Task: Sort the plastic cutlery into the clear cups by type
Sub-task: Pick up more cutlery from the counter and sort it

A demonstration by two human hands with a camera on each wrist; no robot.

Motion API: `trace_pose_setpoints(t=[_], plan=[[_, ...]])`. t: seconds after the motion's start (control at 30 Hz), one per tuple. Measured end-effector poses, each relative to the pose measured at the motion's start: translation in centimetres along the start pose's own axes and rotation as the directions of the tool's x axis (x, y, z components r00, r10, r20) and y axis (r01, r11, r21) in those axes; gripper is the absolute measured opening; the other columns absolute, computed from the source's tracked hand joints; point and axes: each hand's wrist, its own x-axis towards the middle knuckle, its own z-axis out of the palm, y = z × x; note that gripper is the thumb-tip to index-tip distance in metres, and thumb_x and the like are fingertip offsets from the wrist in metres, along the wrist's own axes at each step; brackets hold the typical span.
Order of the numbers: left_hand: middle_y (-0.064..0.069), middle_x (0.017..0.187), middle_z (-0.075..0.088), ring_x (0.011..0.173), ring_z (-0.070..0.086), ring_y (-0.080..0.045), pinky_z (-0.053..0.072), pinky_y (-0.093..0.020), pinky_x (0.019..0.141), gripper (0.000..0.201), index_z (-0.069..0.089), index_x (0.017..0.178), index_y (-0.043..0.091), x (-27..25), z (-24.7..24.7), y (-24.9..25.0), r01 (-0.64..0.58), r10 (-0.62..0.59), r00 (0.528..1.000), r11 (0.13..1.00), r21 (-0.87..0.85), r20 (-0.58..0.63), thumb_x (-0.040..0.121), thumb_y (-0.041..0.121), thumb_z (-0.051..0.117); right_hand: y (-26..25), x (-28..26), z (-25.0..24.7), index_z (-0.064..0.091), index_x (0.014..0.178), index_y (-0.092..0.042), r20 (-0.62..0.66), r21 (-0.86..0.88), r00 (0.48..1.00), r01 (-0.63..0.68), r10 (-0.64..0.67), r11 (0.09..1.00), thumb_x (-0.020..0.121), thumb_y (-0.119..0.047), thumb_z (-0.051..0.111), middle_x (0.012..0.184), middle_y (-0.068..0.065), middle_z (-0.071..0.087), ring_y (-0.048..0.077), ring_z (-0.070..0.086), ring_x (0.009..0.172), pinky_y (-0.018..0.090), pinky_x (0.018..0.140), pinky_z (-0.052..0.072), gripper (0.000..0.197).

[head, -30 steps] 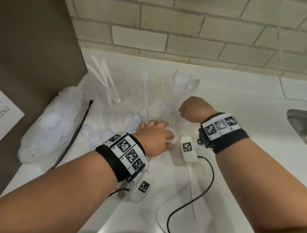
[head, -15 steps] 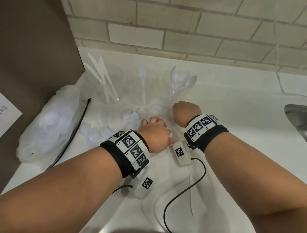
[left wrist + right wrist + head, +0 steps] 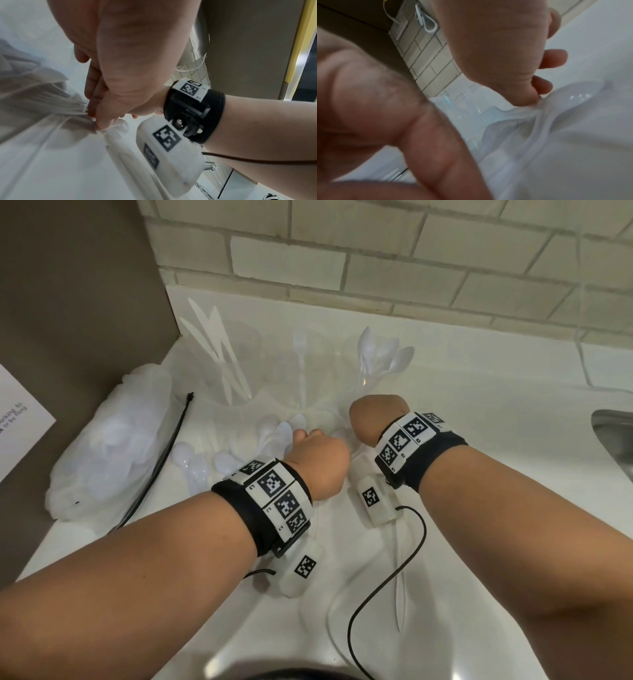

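Observation:
Three clear cups stand at the back: the left cup [image 3: 236, 371] holds knives, the middle cup [image 3: 308, 378] one fork, the right cup [image 3: 370, 378] several spoons. Loose white spoons [image 3: 270, 436] lie on the counter in front of them. My left hand [image 3: 318, 463] is over this pile, fingers curled round a bundle of spoon handles [image 3: 537, 109]. My right hand [image 3: 373, 416] bends down beside it. In the left wrist view its fingertips [image 3: 101, 121] pinch the same handles [image 3: 68, 106]. In the head view both sets of fingers are hidden.
A plastic bag [image 3: 102, 440] of more cutlery lies at the left against a brown wall, with a black zip tie [image 3: 161, 460] beside it. A lone knife [image 3: 399, 594] and a black cable [image 3: 376, 587] lie near me. A sink [image 3: 616, 440] is at the far right.
My right hand has come left and down from the spoon cup to the pile, close beside my left hand. My left hand has stayed on the pile.

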Motion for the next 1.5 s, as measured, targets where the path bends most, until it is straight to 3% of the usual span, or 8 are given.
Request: trace_pose_setpoints(t=[0.13, 0.27, 0.5, 0.77, 1.0, 1.2, 1.3, 1.5], plan=[[0.003, 0.090, 0.066, 0.093, 0.055, -0.022, 0.025, -0.034, 0.083, 0.014, 0.066, 0.091, 0.022, 0.0, -0.2, 0.0, 0.019, -0.024, 0.996, 0.998, -0.052, -0.084, 0.085, 0.013, 0.057, 0.7, -1.1, -0.2, 0.059, 0.093, -0.003, -0.135, 0.016, 0.991, -0.008, 0.010, 1.000, 0.091, -0.002, 0.042, 0.100, 0.010, 0.059, 0.028, 0.057, 0.084, 0.031, 0.067, 0.037, 0.017], [0.003, 0.087, 0.064, 0.084, 0.057, -0.023, 0.033, -0.037, 0.092, 0.014, 0.052, 0.087, 0.022, -0.3, -0.8, 0.3, 0.013, -0.028, 0.993, 0.991, -0.137, -0.112, 0.080, 0.010, 0.056, 2.0, -4.4, -0.8, 0.051, 0.084, -0.006, -0.297, 0.163, 0.946, -0.081, 0.127, 0.983, 0.092, -0.013, 0.043, 0.080, 0.005, 0.045, 0.025, 0.046, 0.073, 0.029, 0.063, 0.032, 0.013], [0.004, 0.086, 0.065, 0.087, 0.057, -0.022, 0.034, -0.038, 0.093, 0.015, 0.057, 0.089, 0.024, -1.1, -1.7, 0.0, 0.088, -0.174, 0.970, 0.903, -0.420, -0.172, 0.078, 0.014, 0.059, 3.1, -11.7, 0.8, 0.072, 0.080, 0.002, 0.216, 0.552, 0.938, -0.346, 0.270, 0.759, 0.087, -0.019, 0.057, 0.073, 0.011, 0.074, 0.026, 0.069, 0.064, 0.027, 0.063, 0.054, 0.027], [0.003, 0.082, 0.063, 0.073, 0.061, -0.014, 0.044, -0.022, 0.057, 0.019, 0.057, 0.080, 0.029, -3.6, -3.3, -4.5, 0.163, -0.278, 0.960, 0.672, -0.722, -0.043, 0.083, 0.010, 0.061, 2.8, -13.8, 5.1, 0.066, 0.089, 0.009, 0.576, 0.622, 0.809, -0.526, 0.116, 0.580, 0.086, -0.016, 0.063, 0.073, 0.018, 0.074, 0.027, 0.073, 0.068, 0.035, 0.071, 0.062, 0.025], [-0.003, 0.092, 0.065, 0.085, 0.063, -0.019, 0.051, -0.027, 0.070, 0.029, 0.058, 0.097, 0.025, -6.7, -2.7, -8.0, 0.349, -0.326, 0.934, 0.742, -0.573, 0.147, 0.077, 0.004, 0.063, -0.2, -11.1, 5.2, 0.073, 0.085, 0.009, 0.490, 0.689, 0.872, -0.396, 0.013, 0.607, 0.081, -0.010, 0.069, 0.074, 0.016, 0.074, 0.031, 0.073, 0.083, 0.040, 0.083, 0.059, 0.020], [0.004, 0.082, 0.064, 0.078, 0.059, -0.013, 0.043, -0.024, 0.056, 0.027, 0.058, 0.104, 0.021, -7.6, -2.2, -8.1, 0.390, -0.331, 0.921, 0.795, -0.464, 0.208, 0.081, 0.008, 0.064, -2.8, -7.0, 3.3, 0.068, 0.082, 0.010, 0.420, 0.790, 0.907, -0.362, -0.008, 0.495, 0.081, -0.006, 0.072, 0.070, 0.018, 0.073, 0.025, 0.073, 0.067, 0.036, 0.073, 0.061, 0.016], [0.004, 0.084, 0.067, 0.080, 0.065, -0.015, 0.055, -0.030, 0.074, 0.022, 0.064, 0.101, 0.020, -7.7, -1.8, -7.9, 0.332, -0.284, 0.943, 0.779, -0.532, 0.173, 0.081, 0.009, 0.065, -4.6, -5.8, 2.4, 0.066, 0.085, 0.011, 0.406, 0.809, 0.913, -0.334, -0.048, 0.483, 0.082, -0.002, 0.069, 0.074, 0.021, 0.073, 0.018, 0.068, 0.052, 0.028, 0.061, 0.060, 0.014], [0.008, 0.107, 0.053, 0.100, 0.057, -0.016, 0.051, -0.032, 0.089, 0.050, 0.056, 0.114, 0.028, -7.9, -1.9, -9.2, 0.314, -0.279, 0.948, 0.893, -0.323, 0.150, 0.070, 0.027, 0.081, -4.3, -3.6, 1.0, 0.056, 0.108, 0.010, 0.357, 0.802, 0.933, -0.327, 0.037, 0.501, 0.088, -0.004, 0.059, 0.078, 0.021, 0.070, 0.033, 0.072, 0.076, 0.046, 0.080, 0.059, 0.024]])
